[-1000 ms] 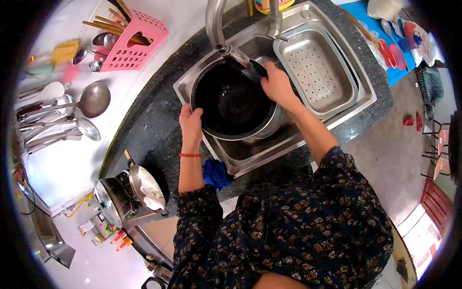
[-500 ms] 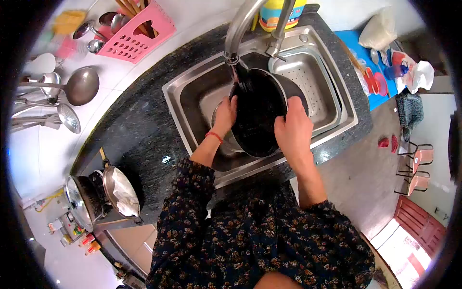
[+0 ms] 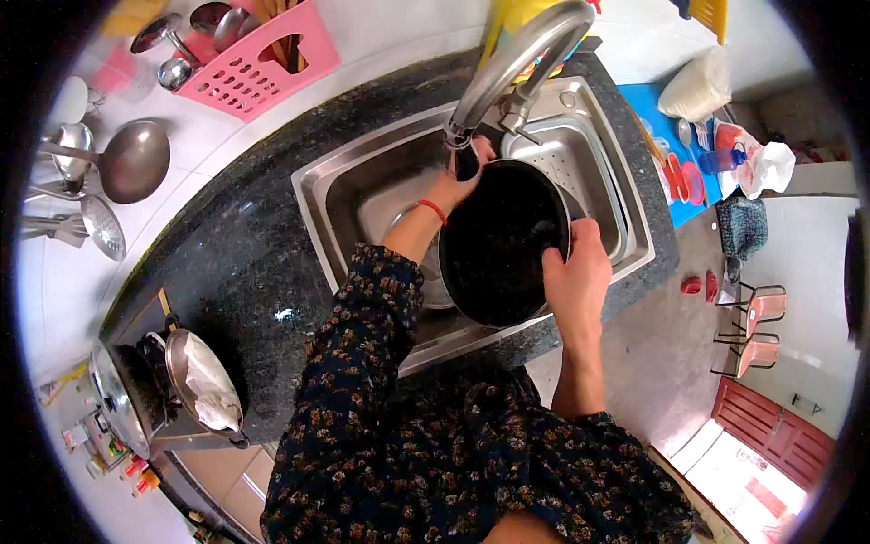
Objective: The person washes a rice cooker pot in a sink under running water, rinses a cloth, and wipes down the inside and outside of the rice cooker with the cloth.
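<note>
A round black pot is tilted over the steel sink. My right hand grips the pot's right rim, thumb inside and fingers outside. Up at the faucet's spout, my left hand has its fingers around or behind the black nozzle; part of them is hidden and smeared. The curved faucet arches over the pot's top edge. Beside the pot, a perforated steel tray sits in the right part of the sink. A pale round rim shows under the pot's left side.
A pink utensil basket and hanging ladles are on the wall at the left. A pan with white cloth or paper stands lower left. The dark counter surrounds the sink. Right, a blue surface holds red items.
My left hand has left the pot's rim and moved up to the faucet nozzle. My right hand moved from the faucet area to the pot's right rim. The view has shifted, and the blue cloth is out of sight.
</note>
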{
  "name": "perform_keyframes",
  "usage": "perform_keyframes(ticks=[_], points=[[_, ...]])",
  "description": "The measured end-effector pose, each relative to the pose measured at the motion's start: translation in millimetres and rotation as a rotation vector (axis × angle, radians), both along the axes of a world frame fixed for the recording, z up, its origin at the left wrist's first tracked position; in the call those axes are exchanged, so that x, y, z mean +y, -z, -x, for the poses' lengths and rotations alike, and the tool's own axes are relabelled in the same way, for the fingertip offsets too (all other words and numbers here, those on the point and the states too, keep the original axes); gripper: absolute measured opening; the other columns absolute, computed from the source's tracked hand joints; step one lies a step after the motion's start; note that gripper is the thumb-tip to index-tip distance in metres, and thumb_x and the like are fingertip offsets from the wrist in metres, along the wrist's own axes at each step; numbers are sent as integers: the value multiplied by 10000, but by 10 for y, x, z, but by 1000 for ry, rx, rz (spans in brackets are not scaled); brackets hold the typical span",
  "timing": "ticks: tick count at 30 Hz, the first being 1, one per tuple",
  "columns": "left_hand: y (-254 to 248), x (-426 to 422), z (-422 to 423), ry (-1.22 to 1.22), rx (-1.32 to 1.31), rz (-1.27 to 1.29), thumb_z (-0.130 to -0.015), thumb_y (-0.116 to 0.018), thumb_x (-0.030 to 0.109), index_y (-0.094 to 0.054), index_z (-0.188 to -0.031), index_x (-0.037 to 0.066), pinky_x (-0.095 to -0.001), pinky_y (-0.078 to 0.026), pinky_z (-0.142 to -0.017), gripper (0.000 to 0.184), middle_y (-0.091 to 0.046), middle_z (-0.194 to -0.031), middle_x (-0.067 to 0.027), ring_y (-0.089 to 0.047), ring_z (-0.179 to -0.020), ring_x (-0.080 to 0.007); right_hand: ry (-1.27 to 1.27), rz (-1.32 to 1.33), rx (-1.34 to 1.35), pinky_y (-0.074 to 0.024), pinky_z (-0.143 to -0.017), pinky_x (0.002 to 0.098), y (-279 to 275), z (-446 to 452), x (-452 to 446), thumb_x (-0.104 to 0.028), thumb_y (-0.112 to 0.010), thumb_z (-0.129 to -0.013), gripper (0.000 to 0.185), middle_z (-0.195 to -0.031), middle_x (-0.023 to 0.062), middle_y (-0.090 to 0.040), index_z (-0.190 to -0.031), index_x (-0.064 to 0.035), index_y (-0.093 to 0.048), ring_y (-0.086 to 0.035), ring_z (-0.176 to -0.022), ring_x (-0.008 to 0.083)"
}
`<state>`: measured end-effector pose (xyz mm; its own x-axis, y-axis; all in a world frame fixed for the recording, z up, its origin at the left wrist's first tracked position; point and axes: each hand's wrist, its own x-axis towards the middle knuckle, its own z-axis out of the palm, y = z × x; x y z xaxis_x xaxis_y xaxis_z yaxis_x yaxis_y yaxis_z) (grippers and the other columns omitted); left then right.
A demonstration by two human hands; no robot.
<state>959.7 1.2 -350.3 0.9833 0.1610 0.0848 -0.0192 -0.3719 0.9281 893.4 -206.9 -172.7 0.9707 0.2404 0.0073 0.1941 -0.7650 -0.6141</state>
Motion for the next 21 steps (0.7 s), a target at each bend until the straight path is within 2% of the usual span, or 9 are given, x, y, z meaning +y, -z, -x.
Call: perform_keyframes(ticks=[1,4,6,7,9,14,17,20,21], points=[[-6,-95,26,-35,85,199,-1001,-364,350,-589,-866,27,-301,-437,-865,417,-602,-862,-78,-572,-900,-199,19,18,-5,-446,-740,479,-11,2,30,-26,-568,-736,232,-876,228,-580,-954,-19,-489,-567,-839,436],[-80,-207,51,-118,-2,164,-1008,-357,335,-606,-858,26,-292,-417,-918,424,-617,-903,-75,-576,-918,-197,-19,16,-63,-446,-725,491,18,-30,70,-25,-564,-737,232,-861,233,-577,-957,-21,-490,-567,-829,447],[1009,-117,-85,-57,-168,153,-1006,-354,304,-579,-1111,37,-336,-399,-959,365,-623,-1054,-143,-562,-1051,-248,-17,12,-40,-447,-715,503,-20,-39,144,-24,-563,-737,227,-859,240,-574,-949,-20,-483,-565,-821,458],[1013,-21,89,-33,-103,-120,-999,-365,295,-541,-1187,46,-373,-412,-947,359,-607,-1112,-181,-549,-1102,-281,-14,9,-29,-448,-710,509,-33,-32,179,-23,-563,-736,225,-858,243,-573,-945,-20,-479,-564,-817,463],[907,159,371,14,80,-228,-994,-369,299,-480,-1292,61,-413,-418,-941,397,-581,-1188,-225,-525,-1164,-325,-58,23,-71,-449,-703,517,50,-12,229,-24,-562,-738,213,-856,247,-571,-930,-19,-469,-562,-811,471],[77,260,930,-163,435,277,-984,-384,425,-433,-1319,36,-416,-406,-947,516,-562,-1247,-201,-494,-1194,-355,-200,82,-60,-469,-656,540,224,116,409,-30,-548,-765,197,-836,234,-573,-924,-49,-434,-581,-755,461],[78,288,1100,-390,651,660,-949,-433,511,-489,-1208,3,-413,-412,-911,573,-591,-1178,-145,-536,-1123,-304,-277,76,-110,-483,-600,525,415,131,441,-38,-546,-775,177,-816,200,-578,-916,-57,-441,-592,-688,438],[-757,89,1223,-612,608,836,-961,-497,419,-586,-1118,96,-328,-463,-757,370,-626,-990,-4,-574,-862,-131,-297,72,-13,-466,-664,500,507,175,528,-30,-584,-735,246,-880,206,-588,-951,-44,-468,-575,-789,432],[-829,38,1226,-636,560,921,-946,-531,387,-591,-1095,93,-328,-466,-752,335,-628,-985,-11,-578,-860,-141,-312,51,-53,-470,-642,492,573,201,556,-24,-583,-731,246,-882,191,-592,-950,-46,-472,-581,-762,427]])
